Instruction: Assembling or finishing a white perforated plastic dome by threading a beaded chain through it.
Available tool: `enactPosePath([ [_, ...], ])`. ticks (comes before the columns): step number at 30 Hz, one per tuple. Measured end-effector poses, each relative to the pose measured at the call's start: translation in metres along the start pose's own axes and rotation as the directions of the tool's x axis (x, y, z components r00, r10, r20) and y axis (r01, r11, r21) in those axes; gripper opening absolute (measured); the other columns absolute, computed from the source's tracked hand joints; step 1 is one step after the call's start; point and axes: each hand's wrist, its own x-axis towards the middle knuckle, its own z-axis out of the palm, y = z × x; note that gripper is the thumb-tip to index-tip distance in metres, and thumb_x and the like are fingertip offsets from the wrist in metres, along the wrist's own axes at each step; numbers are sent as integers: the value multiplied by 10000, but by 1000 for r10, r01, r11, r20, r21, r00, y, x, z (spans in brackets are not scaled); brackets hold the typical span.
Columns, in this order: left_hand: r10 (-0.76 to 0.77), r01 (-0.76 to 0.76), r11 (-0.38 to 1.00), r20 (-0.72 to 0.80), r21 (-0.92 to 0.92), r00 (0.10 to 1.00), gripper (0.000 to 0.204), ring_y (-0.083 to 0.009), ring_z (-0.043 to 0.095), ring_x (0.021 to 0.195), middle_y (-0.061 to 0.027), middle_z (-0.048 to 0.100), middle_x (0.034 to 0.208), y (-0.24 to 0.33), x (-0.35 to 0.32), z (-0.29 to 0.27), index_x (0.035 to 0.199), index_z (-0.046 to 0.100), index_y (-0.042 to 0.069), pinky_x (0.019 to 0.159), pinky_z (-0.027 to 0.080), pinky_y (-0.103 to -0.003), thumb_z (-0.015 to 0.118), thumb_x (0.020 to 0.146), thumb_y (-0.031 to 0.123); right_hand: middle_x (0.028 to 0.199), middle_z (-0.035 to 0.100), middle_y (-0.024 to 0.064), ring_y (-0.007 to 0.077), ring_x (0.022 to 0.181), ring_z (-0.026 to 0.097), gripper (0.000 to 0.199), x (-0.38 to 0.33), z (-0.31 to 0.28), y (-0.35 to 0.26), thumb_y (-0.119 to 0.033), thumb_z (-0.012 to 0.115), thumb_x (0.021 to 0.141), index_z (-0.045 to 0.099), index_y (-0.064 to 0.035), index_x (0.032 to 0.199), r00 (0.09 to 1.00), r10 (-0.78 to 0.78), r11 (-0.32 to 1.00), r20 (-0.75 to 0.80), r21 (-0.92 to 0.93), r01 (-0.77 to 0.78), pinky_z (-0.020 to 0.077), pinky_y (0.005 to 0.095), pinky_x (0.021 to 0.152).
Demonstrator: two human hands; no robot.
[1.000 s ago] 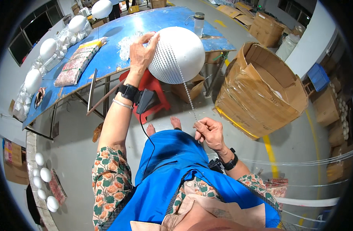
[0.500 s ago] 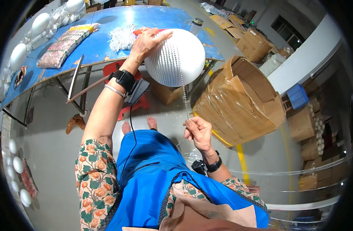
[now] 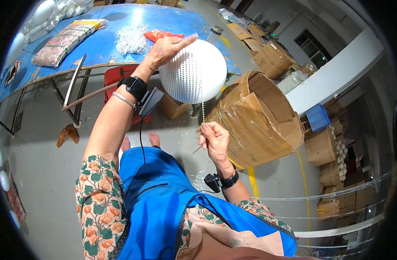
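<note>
A large white ball point(image 3: 213, 71) is in front of me by the table edge. Close rows of shiny beads cover its left half; the right half is bare and smooth. My left hand point(image 3: 166, 52) lies against the ball's upper left, fingers stretched out. From the edge of the beaded part a taut bead strand point(image 3: 203, 112) runs down to my right hand point(image 3: 215, 141), which pinches it between thumb and fingers. A thin pointed stick point(image 3: 197, 150) pokes out below that hand; its other end is hidden. What supports the ball is hidden.
The blue table point(image 3: 177, 19) bears a white strand bundle point(image 3: 131, 40), a red bag point(image 3: 161, 34), a clear jar point(image 3: 214, 34) and a long bagged pack point(image 3: 67, 43). A big open carton point(image 3: 254, 125) stands right of the ball. A brown rod point(image 3: 92, 96) juts below the table.
My right hand has moved up closer to the ball, and the free length of bead strand is shorter. My left hand stays against the ball. The whole view has shifted somewhat.
</note>
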Motion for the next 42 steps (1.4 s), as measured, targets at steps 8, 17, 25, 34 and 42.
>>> enactPosePath([
  [8,-223,225,973,39,-55,974,670,-333,524,982,-210,537,1060,12,4,-5,1141,504,76,842,408,-393,546,700,579,515,533,39,51,413,426,241,2,10,-10,-230,537,858,561,-1,785,999,-40,999,-13,18,41,326,169,402],
  [17,-448,416,868,-69,-270,891,652,-284,579,875,-183,610,895,29,2,-13,881,631,24,769,440,-353,551,661,633,507,522,35,59,414,416,255,23,12,-2,-246,537,856,556,-4,778,999,-21,999,-25,45,22,322,179,405],
  [25,-188,186,964,6,-189,982,831,-317,516,1005,-197,538,1080,19,-16,-6,1140,488,-16,886,379,-356,549,643,648,517,531,31,51,418,423,251,39,11,11,-249,543,853,558,-9,781,998,-63,996,-29,57,65,324,172,404],
  [34,-208,203,978,-174,-44,963,702,-308,531,965,-235,528,1059,-9,-2,-3,1068,523,14,848,402,-376,593,666,585,557,559,39,52,438,455,259,15,0,8,-249,538,856,573,5,820,1000,-17,999,-25,-31,16,352,166,414],
  [42,-486,422,814,-72,-399,871,548,-222,599,769,-132,629,821,8,10,-20,814,629,-6,717,462,-310,619,688,528,538,558,44,51,416,462,186,-36,-28,-11,-156,534,852,577,15,793,998,48,997,43,-65,-45,338,161,387],
])
